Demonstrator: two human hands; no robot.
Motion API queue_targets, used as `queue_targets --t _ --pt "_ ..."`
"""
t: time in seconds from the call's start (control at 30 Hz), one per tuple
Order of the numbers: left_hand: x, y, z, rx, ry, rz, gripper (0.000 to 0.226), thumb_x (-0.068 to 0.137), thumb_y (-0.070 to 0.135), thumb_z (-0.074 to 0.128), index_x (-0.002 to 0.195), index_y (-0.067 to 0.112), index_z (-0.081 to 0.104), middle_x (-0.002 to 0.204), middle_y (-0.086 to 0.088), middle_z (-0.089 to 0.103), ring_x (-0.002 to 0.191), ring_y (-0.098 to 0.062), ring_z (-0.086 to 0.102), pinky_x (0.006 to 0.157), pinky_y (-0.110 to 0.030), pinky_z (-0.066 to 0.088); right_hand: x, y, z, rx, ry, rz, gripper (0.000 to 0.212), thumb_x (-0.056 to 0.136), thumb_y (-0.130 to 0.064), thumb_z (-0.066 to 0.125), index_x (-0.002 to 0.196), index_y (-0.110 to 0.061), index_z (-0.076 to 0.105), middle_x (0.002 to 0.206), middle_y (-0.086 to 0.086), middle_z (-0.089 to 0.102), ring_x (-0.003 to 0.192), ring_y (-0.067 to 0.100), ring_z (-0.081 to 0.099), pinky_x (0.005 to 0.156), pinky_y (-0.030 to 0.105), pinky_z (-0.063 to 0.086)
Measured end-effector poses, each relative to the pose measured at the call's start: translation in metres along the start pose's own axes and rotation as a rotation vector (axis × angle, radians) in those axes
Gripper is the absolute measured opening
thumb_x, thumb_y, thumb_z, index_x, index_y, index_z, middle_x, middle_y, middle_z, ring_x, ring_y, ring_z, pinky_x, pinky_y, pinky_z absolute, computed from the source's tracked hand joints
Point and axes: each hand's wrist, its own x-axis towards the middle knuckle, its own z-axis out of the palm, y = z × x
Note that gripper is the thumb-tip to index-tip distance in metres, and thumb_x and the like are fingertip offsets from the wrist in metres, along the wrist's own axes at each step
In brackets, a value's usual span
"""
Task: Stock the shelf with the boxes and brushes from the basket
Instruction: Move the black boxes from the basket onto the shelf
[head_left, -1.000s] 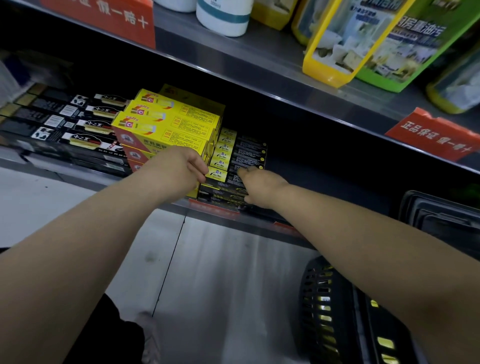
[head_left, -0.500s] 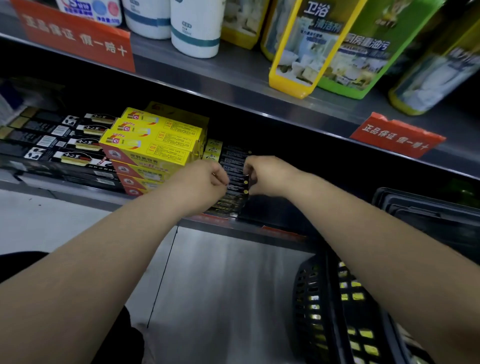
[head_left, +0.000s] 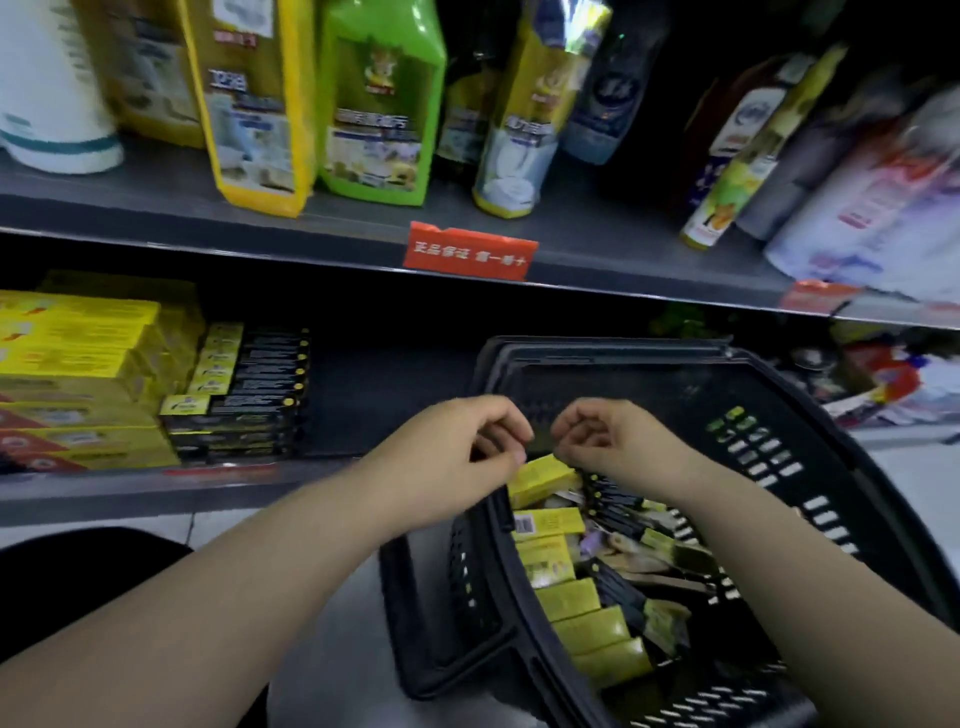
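Both hands hover over the basket (head_left: 779, 415), holding nothing, ready for the next pick.

The left hand (head_left: 457, 457) and right hand (head_left: 613, 441) sit at frame centre, fingers loosely curled around nothing. The top yellow box (head_left: 545, 478) lies just below the left fingertips, its long axis running left to right and rising slightly, so the left hand looks nearer to it. The right hand is above the black boxes (head_left: 618, 499); what seem to be brushes (head_left: 649, 551) lie lower right. The lower shelf (head_left: 363, 405) has bare space right of the stocked black stack (head_left: 244, 395) and yellow stack (head_left: 78, 364). A red tag (head_left: 470, 252) carries blurred white Chinese characters, seemingly 正品保证; the box print is unreadable.
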Motion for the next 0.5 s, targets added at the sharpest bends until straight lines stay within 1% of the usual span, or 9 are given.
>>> queue_targets --t 0.07,0.13,0.17,0.23,0.3,0.37,0.43,0.47,0.5 --pt "0.002 0.010 0.026 0.141 -0.105 0.017 0.019 0.092 0.031 0.056 0.111 0.031 0.057 0.107 0.015 0.062 0.097 -0.002 0.059 0.087 -0.028 0.049 -0.013 0.036 -0.008 -0.024 -0.045 0.089 0.011 0.081 -0.014 0.069 0.090 -0.017 0.064 0.087 0.006 0.069 0.083 0.023 0.064 0.078 0.036 0.051" --pt "0.006 0.017 0.049 0.315 -0.220 0.060 0.034 0.094 0.038 0.050 0.128 0.032 0.048 0.126 0.016 0.054 0.114 -0.005 0.051 0.095 -0.028 0.043 -0.023 0.072 -0.013 -0.046 -0.095 0.185 0.010 0.082 -0.015 0.068 0.091 -0.015 0.064 0.087 0.005 0.068 0.078 0.016 0.061 0.070 0.023 0.047" --pt "0.009 0.020 0.059 0.382 -0.265 0.090 0.039 0.095 0.040 0.047 0.133 0.032 0.043 0.134 0.014 0.049 0.121 -0.006 0.047 0.098 -0.026 0.040 -0.027 0.089 -0.015 -0.067 -0.119 0.221 0.009 0.083 -0.015 0.067 0.092 -0.013 0.064 0.085 0.004 0.065 0.075 0.014 0.059 0.065 0.020 0.044" --pt "0.016 0.025 0.077 0.473 -0.319 0.137 0.046 0.096 0.041 0.045 0.140 0.031 0.036 0.143 0.012 0.042 0.128 -0.008 0.041 0.099 -0.022 0.034 -0.029 0.122 -0.015 -0.188 -0.170 0.253 0.013 0.087 -0.016 0.062 0.095 -0.005 0.064 0.088 0.006 0.062 0.083 0.018 0.057 0.066 0.024 0.039" --pt "0.023 0.025 0.091 0.538 -0.352 0.170 0.050 0.096 0.042 0.043 0.144 0.031 0.031 0.148 0.011 0.037 0.131 -0.011 0.038 0.101 -0.023 0.032 -0.025 0.152 -0.007 -0.373 -0.298 0.315 0.024 0.090 -0.019 0.057 0.108 -0.004 0.063 0.111 0.011 0.061 0.104 0.023 0.056 0.080 0.027 0.042" --pt "0.029 0.024 0.102 0.560 -0.394 0.164 0.050 0.096 0.043 0.043 0.144 0.032 0.031 0.147 0.012 0.037 0.129 -0.012 0.039 0.099 -0.023 0.033 -0.020 0.178 0.010 -0.572 -0.495 0.394 0.036 0.093 -0.022 0.051 0.126 -0.007 0.054 0.133 0.012 0.051 0.119 0.028 0.050 0.093 0.030 0.042" --pt "0.032 0.020 0.110 0.571 -0.440 0.134 0.047 0.096 0.043 0.043 0.141 0.032 0.034 0.141 0.010 0.043 0.124 -0.014 0.044 0.097 -0.026 0.038 -0.014 0.197 0.030 -0.677 -0.639 0.430 0.044 0.096 -0.022 0.046 0.137 -0.008 0.041 0.140 0.013 0.044 0.121 0.030 0.048 0.096 0.034 0.043" --pt "0.034 0.018 0.113 0.588 -0.463 0.118 0.045 0.096 0.044 0.043 0.139 0.031 0.036 0.138 0.008 0.045 0.122 -0.016 0.046 0.097 -0.030 0.040 -0.011 0.204 0.039 -0.677 -0.679 0.441 0.050 0.096 -0.020 0.045 0.142 -0.009 0.033 0.143 0.012 0.041 0.120 0.029 0.048 0.093 0.033 0.044" --pt "0.036 0.016 0.116 0.610 -0.487 0.102 0.044 0.096 0.044 0.042 0.137 0.030 0.037 0.136 0.006 0.047 0.120 -0.017 0.047 0.096 -0.034 0.041 -0.007 0.208 0.048 -0.668 -0.708 0.439 0.056 0.096 -0.017 0.046 0.146 -0.009 0.024 0.144 0.012 0.039 0.117 0.026 0.049 0.086 0.030 0.045"
